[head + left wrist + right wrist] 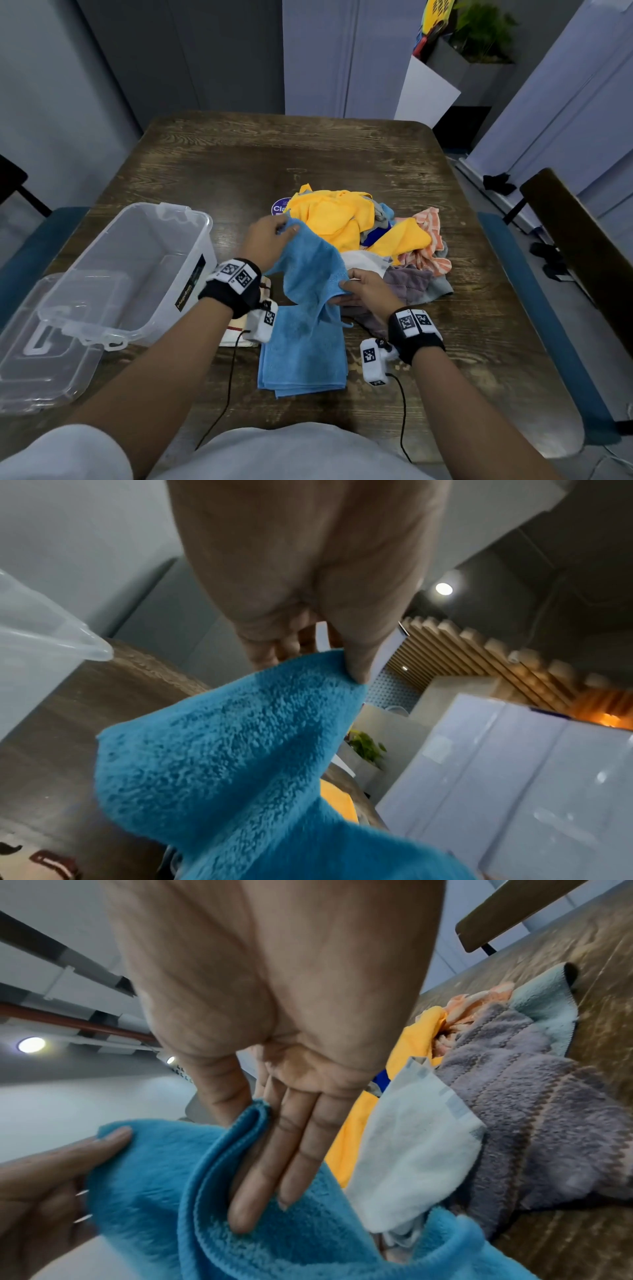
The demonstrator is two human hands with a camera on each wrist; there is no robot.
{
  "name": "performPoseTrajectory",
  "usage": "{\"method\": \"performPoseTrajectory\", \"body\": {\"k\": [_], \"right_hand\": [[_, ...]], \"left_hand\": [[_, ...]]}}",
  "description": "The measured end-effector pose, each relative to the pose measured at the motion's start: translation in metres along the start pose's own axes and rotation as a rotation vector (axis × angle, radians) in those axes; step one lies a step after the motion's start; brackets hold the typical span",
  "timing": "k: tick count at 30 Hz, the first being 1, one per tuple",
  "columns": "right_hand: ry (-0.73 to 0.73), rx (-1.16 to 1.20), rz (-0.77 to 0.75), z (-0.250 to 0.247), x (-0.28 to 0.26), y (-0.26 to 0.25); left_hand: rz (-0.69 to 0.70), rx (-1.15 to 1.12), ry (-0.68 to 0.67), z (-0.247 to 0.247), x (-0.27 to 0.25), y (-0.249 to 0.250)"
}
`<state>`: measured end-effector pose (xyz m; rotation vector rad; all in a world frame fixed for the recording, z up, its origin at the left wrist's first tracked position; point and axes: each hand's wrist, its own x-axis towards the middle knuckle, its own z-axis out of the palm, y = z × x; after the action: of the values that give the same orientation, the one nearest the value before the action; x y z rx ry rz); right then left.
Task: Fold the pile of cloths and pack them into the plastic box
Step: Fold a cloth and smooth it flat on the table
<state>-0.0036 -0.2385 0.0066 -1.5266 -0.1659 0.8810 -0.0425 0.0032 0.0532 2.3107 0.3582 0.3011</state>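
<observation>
Fingers [255, 1191] of left hand [265, 240] and right hand [370, 291] pinch blue cloth [308, 270]; pile [335, 219] behind, plastic box [154, 274] beside

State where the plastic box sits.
In the head view the plastic box sits open at the left of the table, beside the left hand.

We count one bench [239, 164]. On it there is one clear plastic box [154, 260] and one lid [41, 359].

Blue cloths, two: one lifted blue cloth [308, 267] and one folded blue cloth [301, 359]. One cream cloth [236, 329] with a red stripe.

One pile [370, 240]. In it we make out one orange-striped cloth [428, 222], one grey-banded cloth [407, 284] and one white cloth [366, 262]. We cannot put a number on the yellow cloths [329, 216].

Hands, two: left hand [265, 240], right hand [368, 289].

Wrist cameras, two: left camera [262, 322], right camera [373, 361].

One round purple sticker [279, 207].
</observation>
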Motion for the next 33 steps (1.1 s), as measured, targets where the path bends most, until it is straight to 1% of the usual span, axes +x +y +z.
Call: {"method": "performPoseTrajectory", "body": {"k": [3,5,7,10,13,16,19,23,24,26,27,28,30,31,32,33], "right_hand": [[-0.061,-0.021,-0.016,0.003,0.007,-0.004],[-0.072,0.016,-0.007,0.005,0.011,-0.006],[-0.071,0.062,0.004,0.005,0.010,-0.009],[-0.058,0.080,0.014,0.003,0.008,-0.010],[-0.051,0.067,0.012,0.003,0.009,-0.007],[-0.037,0.051,0.002,0.004,0.009,-0.006],[-0.012,0.048,-0.001,0.004,0.010,-0.006],[0.017,0.026,-0.015,0.004,0.011,-0.009],[0.012,0.013,-0.024,0.004,0.011,-0.011],[0.004,-0.026,-0.044,0.002,0.010,-0.015],[0.026,-0.054,-0.059,-0.001,0.011,-0.016],[0.075,-0.068,-0.084,-0.004,0.011,-0.017],[0.261,-0.149,-0.180,-0.013,0.015,-0.016],[0.341,-0.227,-0.243,-0.019,0.015,-0.015],[0.371,-0.319,-0.308,-0.024,0.015,-0.014],[0.355,-0.397,-0.368,-0.027,0.016,-0.014]], "left_hand": [[0.106,0.013,-0.153,0.027,-0.015,0.007],[0.149,0.018,-0.217,0.040,-0.026,0.011],[0.160,0.044,-0.237,0.050,-0.033,0.012],[0.183,0.118,-0.230,0.055,-0.038,0.013],[0.225,0.179,-0.278,0.056,-0.041,0.016],[0.209,0.239,-0.324,0.063,-0.043,0.012],[0.193,0.237,-0.342,0.070,-0.049,0.007],[0.225,0.240,-0.303,0.074,-0.053,0.005],[0.223,0.242,-0.274,0.074,-0.052,0.007],[0.174,0.211,-0.186,0.070,-0.047,0.012],[0.152,0.175,-0.137,0.068,-0.044,0.014],[0.141,0.118,-0.100,0.064,-0.042,0.016],[0.157,-0.027,-0.071,0.054,-0.036,0.018],[0.169,-0.087,-0.069,0.049,-0.032,0.019],[0.184,-0.137,-0.067,0.042,-0.029,0.021],[0.201,-0.181,-0.070,0.035,-0.025,0.025]]}}
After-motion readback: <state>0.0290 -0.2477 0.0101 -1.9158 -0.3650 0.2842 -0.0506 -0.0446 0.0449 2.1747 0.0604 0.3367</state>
